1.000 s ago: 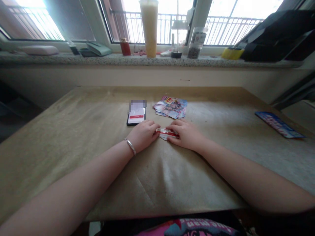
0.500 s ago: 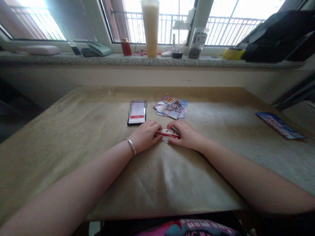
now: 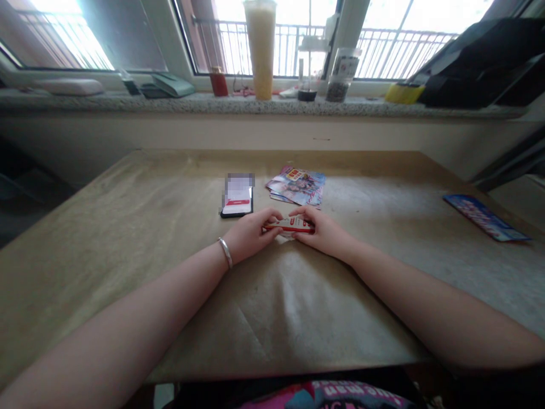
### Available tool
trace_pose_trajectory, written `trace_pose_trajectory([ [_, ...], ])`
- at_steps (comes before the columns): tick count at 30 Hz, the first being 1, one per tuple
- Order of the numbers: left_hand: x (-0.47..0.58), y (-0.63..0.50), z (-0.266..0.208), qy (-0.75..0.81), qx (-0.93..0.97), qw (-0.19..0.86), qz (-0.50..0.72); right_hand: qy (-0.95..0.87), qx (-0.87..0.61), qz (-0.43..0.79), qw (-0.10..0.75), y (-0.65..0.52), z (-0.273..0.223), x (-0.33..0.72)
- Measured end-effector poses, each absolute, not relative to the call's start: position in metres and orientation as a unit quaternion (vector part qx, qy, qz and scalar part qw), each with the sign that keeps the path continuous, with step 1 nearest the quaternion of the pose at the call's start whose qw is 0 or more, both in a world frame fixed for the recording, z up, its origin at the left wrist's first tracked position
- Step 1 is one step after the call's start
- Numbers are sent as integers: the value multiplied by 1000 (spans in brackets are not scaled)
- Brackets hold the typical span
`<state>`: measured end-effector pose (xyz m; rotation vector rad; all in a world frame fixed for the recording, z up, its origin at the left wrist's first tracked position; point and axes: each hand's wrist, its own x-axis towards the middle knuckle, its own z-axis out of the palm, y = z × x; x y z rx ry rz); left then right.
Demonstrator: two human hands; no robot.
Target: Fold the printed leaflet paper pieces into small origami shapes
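Between my two hands is a small white, red-edged piece of printed paper (image 3: 293, 224) that looks folded. My left hand (image 3: 256, 230), with a silver bangle (image 3: 225, 252) at the wrist, pinches its left end between thumb and fingers. Its right end is gripped by my right hand (image 3: 324, 232), fingers above and thumb below. A whitish part shows beneath the red edge, partly hidden by the thumbs. Just beyond my hands lie a stack of colourful printed cards (image 3: 297, 186) and, to its left, a phone (image 3: 237, 196) with a lit screen.
A long blue printed packet (image 3: 485, 218) lies near the right edge of the covered table (image 3: 149, 187). On the windowsill (image 3: 170, 105) stand a tall cup of yellowish drink (image 3: 260, 51), a red bottle (image 3: 218, 83), a clear container (image 3: 340, 76) and a black bag (image 3: 481, 65).
The paper has tipped between my fingers, so more of its printed white face and a straighter red edge show. Both hands have shifted slightly; the phone and cards stay put.
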<state>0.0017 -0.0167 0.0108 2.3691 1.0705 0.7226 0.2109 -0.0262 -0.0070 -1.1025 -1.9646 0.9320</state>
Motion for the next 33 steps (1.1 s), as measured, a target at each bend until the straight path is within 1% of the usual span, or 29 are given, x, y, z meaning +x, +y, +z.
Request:
trace_pose_trajectory([
  [11, 2, -14, 9, 401, 833, 237, 297, -779, -434, 315, 325, -26, -4, 213],
  [16, 1, -13, 8, 382, 835, 231, 320, -769, -457, 296, 335, -23, -3, 214],
  [19, 0, -11, 8, 357, 852, 187, 334, -775, -452, 262, 356, -21, -4, 217],
  [22, -1, -9, 8, 324, 878, 109, 335, -813, -414, 185, 366, -20, -3, 221],
  [25, -3, -7, 8, 292, 905, 46, 307, -864, -370, 97, 327, -20, -1, 225],
  [29, -6, -6, 9, 263, 935, -30, 235, -908, -335, 1, 252, -19, 1, 229],
  [33, -7, -6, 13, 220, 958, -49, 179, -935, -296, -40, 192, -19, 3, 229],
])
